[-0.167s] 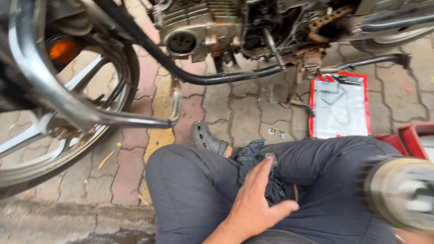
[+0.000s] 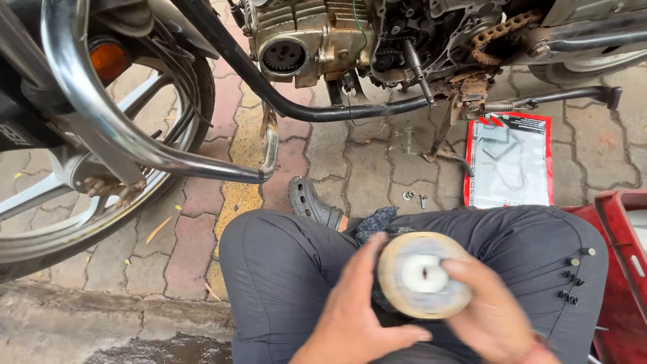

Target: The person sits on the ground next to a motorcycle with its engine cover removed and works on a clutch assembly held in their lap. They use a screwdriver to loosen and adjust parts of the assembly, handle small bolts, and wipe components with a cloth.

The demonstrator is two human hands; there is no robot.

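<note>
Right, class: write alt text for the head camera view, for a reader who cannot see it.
A seated person's left hand and right hand hold a round, blurred disc-shaped part over their lap, facing a motorcycle engine with covers off. Small bolts lie on paving.

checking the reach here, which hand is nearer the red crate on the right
Right. The right hand holds the round disc from its right side, close to the red crate. The left hand grips the disc's left edge, farther from the crate.

Grey trousers point(image 2: 283, 269) (small dark studs at the pocket), dark rubber clog point(image 2: 311, 202), bare hands.
</note>
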